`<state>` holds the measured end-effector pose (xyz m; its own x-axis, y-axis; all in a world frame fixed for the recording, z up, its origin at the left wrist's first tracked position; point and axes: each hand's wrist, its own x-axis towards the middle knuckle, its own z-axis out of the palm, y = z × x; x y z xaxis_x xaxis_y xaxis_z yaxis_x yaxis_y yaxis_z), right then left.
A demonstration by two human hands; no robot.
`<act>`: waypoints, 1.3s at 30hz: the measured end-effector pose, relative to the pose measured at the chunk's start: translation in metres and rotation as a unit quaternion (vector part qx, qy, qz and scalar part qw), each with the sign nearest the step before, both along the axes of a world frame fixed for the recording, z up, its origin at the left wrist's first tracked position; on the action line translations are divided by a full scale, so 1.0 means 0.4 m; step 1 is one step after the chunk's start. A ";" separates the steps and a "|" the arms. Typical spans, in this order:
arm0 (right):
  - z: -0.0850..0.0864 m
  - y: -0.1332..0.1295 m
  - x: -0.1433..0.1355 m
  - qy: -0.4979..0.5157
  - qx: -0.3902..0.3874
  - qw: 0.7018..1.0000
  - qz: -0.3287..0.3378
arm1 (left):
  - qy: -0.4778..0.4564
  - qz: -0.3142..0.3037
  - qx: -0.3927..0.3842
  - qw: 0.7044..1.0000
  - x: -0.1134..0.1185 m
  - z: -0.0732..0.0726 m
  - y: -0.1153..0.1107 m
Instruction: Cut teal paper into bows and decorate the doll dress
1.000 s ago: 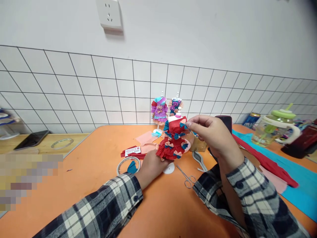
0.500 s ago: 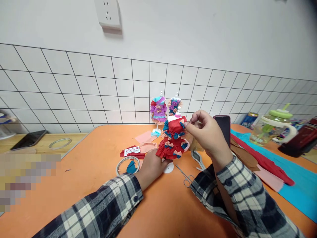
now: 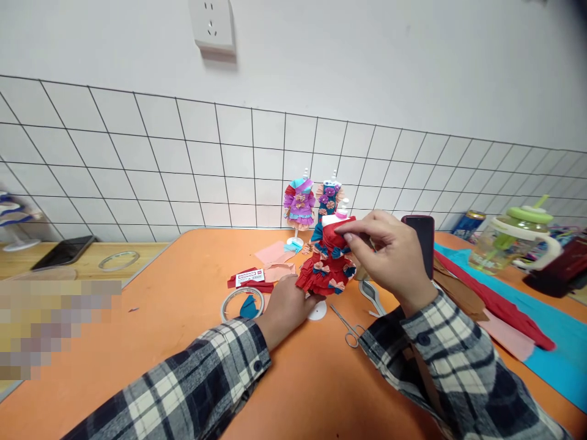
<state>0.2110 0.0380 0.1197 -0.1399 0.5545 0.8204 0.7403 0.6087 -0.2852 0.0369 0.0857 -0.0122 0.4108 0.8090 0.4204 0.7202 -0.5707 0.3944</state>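
A small white dress-form doll (image 3: 342, 211) wears a red crepe-paper dress (image 3: 324, 263) trimmed with teal and pink bows. My left hand (image 3: 288, 305) is closed around its lower part, just beneath the ruffled skirt; the fingertips are partly hidden there. The round white base (image 3: 317, 310) shows below the skirt. My right hand (image 3: 389, 253) touches the upper front of the bodice, thumb and index finger pinched together. Whatever lies between those fingertips is hidden. Small scissors (image 3: 347, 327) lie on the orange table (image 3: 293, 391), near the right sleeve.
Two dressed doll forms, one purple (image 3: 300, 205) and one teal (image 3: 328, 198), stand at the back. A tape roll (image 3: 224, 305), labelled red paper (image 3: 250, 278) and pink scraps (image 3: 270, 252) lie left. Right are a phone (image 3: 420, 238), coloured crepe sheets (image 3: 545, 366) and a lidded jug (image 3: 499, 247).
My right hand has moved slightly left and in against the bodice, covering the bow that showed there. My left hand keeps its hold below the skirt. The whole view has shifted slightly.
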 end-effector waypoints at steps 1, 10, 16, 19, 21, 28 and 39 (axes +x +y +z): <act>0.001 0.000 -0.001 -0.002 -0.003 1.000 0.004 | -0.001 0.002 -0.002 1.000 0.000 -0.002 0.001; 0.017 -0.042 0.009 0.052 0.022 0.998 -0.012 | -0.019 -0.009 0.009 1.000 -0.004 -0.004 0.001; 0.029 -0.011 0.094 0.119 -0.067 0.981 -0.138 | -0.024 0.011 0.076 0.997 -0.030 0.005 0.027; -0.008 0.047 0.126 -0.026 -0.208 0.968 -0.136 | -0.027 0.018 0.058 0.998 -0.039 0.006 0.039; -0.055 0.087 0.125 -0.146 -0.324 0.928 -0.106 | -0.029 0.015 0.051 0.998 -0.041 0.006 0.041; -0.199 0.156 0.079 -0.290 -0.424 0.848 -0.130 | -0.009 0.010 0.018 1.000 -0.048 0.007 0.030; -0.140 0.107 0.121 -0.289 -0.507 0.811 -0.034 | 0.036 -0.002 0.029 0.999 -0.050 0.030 0.003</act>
<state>0.2595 0.0807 0.0637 -0.2794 0.9258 -0.2547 0.9508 0.2298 -0.2080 0.0168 0.0868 -0.0003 0.4446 0.7826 0.4358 0.7437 -0.5937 0.3073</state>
